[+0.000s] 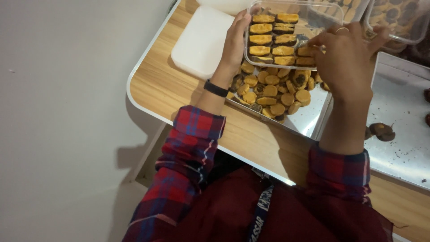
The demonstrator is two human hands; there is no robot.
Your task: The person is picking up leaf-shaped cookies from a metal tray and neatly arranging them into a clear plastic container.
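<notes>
My left hand [235, 42] grips the left side of a clear plastic container [286, 11], held tilted above a metal tray [309, 121]. Rows of orange-and-brown cookies [273, 40] stand packed inside the container. My right hand [347, 56] reaches into the container's right side, fingertips pinched on a cookie [307, 51] at the end of a row. A heap of loose round cookies [273, 92] lies on the tray just under the container. A black band sits on my left wrist and a ring on my right hand.
A white lid [201, 40] lies on the wooden table [156, 85] to the left. A second metal tray [398, 130] with two dark cookies [380, 131] and crumbs is at right. More filled clear containers [396, 18] stand at the back right.
</notes>
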